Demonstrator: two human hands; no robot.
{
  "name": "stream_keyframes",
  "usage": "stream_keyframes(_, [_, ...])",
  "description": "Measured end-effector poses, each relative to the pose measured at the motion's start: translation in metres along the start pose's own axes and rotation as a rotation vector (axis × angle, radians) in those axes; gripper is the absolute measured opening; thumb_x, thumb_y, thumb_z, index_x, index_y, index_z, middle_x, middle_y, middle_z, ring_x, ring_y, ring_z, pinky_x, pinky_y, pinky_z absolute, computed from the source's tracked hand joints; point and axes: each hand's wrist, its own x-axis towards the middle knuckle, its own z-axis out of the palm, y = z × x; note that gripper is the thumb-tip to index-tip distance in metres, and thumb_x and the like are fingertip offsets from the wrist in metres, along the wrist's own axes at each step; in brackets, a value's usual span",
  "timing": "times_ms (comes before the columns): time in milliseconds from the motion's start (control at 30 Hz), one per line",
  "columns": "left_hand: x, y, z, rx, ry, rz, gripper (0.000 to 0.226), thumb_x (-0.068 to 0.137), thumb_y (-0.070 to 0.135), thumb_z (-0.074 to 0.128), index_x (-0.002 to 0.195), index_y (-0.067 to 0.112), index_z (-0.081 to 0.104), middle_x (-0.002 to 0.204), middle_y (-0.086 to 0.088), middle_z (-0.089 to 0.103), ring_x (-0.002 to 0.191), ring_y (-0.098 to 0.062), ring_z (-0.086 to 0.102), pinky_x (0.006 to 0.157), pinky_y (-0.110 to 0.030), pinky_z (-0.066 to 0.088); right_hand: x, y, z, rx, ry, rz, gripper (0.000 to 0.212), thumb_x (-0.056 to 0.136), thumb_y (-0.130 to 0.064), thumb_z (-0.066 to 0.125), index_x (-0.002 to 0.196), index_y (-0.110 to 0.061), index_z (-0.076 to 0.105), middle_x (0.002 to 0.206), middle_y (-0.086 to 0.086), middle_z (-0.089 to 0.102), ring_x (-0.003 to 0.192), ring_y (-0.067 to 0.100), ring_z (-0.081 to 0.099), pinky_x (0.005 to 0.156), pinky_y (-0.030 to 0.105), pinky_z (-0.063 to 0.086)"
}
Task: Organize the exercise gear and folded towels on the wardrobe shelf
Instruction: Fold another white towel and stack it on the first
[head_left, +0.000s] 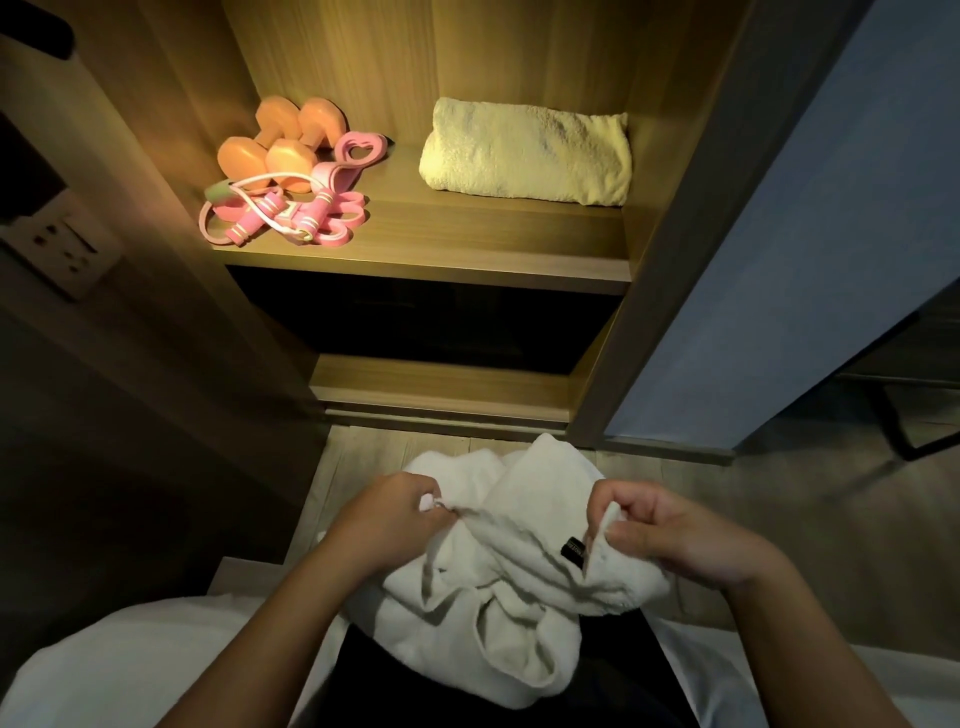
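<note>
Our left hand (397, 512) and right hand (670, 535) each pinch an edge of the white towel (498, 587), bunched over our lap. On the wardrobe shelf (467, 228) lie a folded towel (527, 150), dumbbells (280, 140) and pink resistance bands (291, 210).

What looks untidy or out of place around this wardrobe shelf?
The pink resistance bands and skipping rope lie tangled against the orange dumbbells. The white towel, pinched by left hand and right hand, is crumpled, unlike the folded towel on the shelf.
</note>
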Motion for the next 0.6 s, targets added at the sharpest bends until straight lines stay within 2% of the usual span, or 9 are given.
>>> stream_keyframes(67, [-0.002,0.002,-0.001,0.073,-0.077,0.047,0.017,0.091,0.045,0.059,0.089,0.031,0.068,0.082,0.010,0.064,0.079,-0.010,0.059,0.064,-0.026,0.044,-0.002,0.000,-0.001,-0.003,-0.040,0.015,0.016,0.084,-0.038,0.073,0.092,-0.024,0.069,0.094,0.012,0.064,0.085,0.024,0.058,0.075,0.030,0.048])
stream_keyframes(100, [-0.003,0.002,-0.001,0.097,-0.150,0.085,0.021,0.090,0.049,0.059,0.091,0.031,0.070,0.091,0.010,0.068,0.086,-0.010,0.061,0.072,-0.028,0.048,-0.003,0.000,-0.002,0.011,-0.049,0.022,0.017,0.085,-0.038,0.072,0.093,-0.023,0.069,0.095,0.012,0.064,0.085,0.023,0.059,0.075,0.029,0.049])
stream_keyframes(167, [-0.009,0.004,-0.004,0.116,-0.324,0.130,0.030,0.085,0.058,0.061,0.095,0.033,0.073,0.107,0.014,0.068,0.092,-0.006,0.059,0.082,-0.027,0.047,-0.004,0.001,-0.006,-0.014,0.033,0.029,0.016,0.088,-0.038,0.068,0.094,-0.023,0.068,0.094,0.006,0.065,0.085,0.018,0.063,0.074,0.027,0.051])
stream_keyframes(267, [-0.010,0.009,-0.013,0.079,-0.491,0.123,0.036,0.081,0.064,0.064,0.089,0.031,0.075,0.089,0.020,0.065,0.080,-0.006,0.057,0.070,-0.021,0.040,0.014,0.013,-0.017,-0.498,0.414,0.049,0.008,0.094,-0.034,0.061,0.093,-0.031,0.069,0.096,-0.011,0.068,0.090,0.008,0.064,0.081,0.036,0.054])
stream_keyframes(300, [-0.008,0.012,-0.015,0.070,-0.542,0.132,0.036,0.082,0.063,0.064,0.088,0.029,0.075,0.084,0.022,0.062,0.078,-0.005,0.055,0.073,-0.023,0.041,0.024,0.017,-0.017,-0.610,0.466,0.054,0.010,0.095,-0.031,0.060,0.096,-0.033,0.069,0.101,-0.015,0.068,0.095,0.005,0.063,0.086,0.037,0.053])
stream_keyframes(367, [-0.006,0.016,-0.015,0.052,-0.588,0.155,0.034,0.084,0.059,0.065,0.088,0.027,0.075,0.085,0.022,0.062,0.083,-0.004,0.056,0.085,-0.030,0.047,0.044,0.022,-0.009,-0.657,0.377,0.036,0.014,0.096,-0.028,0.057,0.102,-0.038,0.066,0.120,-0.021,0.064,0.109,-0.003,0.057,0.094,0.028,0.048])
stream_keyframes(467, [-0.005,0.012,-0.016,-0.042,-0.362,0.112,0.027,0.087,0.051,0.066,0.087,0.026,0.076,0.091,0.014,0.071,0.090,-0.008,0.063,0.090,-0.037,0.052,0.064,0.040,0.002,-0.846,0.194,0.060,0.012,0.097,-0.033,0.054,0.098,-0.044,0.059,0.127,-0.022,0.059,0.114,-0.006,0.050,0.096,0.019,0.039])
stream_keyframes(533, [-0.007,0.003,-0.019,-0.133,-0.109,0.040,0.024,0.089,0.044,0.065,0.079,0.024,0.074,0.086,0.006,0.072,0.085,-0.015,0.065,0.085,-0.039,0.054,0.066,0.046,0.002,-0.780,0.336,0.001,0.014,0.098,-0.031,0.051,0.092,-0.039,0.061,0.104,-0.022,0.066,0.096,-0.004,0.057,0.085,0.028,0.045])
stream_keyframes(600, [-0.010,-0.007,-0.027,-0.247,0.125,-0.028,0.026,0.091,0.038,0.064,0.073,0.020,0.072,0.079,0.001,0.070,0.079,-0.020,0.064,0.076,-0.038,0.053,0.060,0.041,-0.009,-0.568,0.629,-0.077,0.015,0.099,-0.028,0.050,0.090,-0.036,0.060,0.088,-0.019,0.064,0.080,-0.002,0.058,0.072,0.029,0.045])
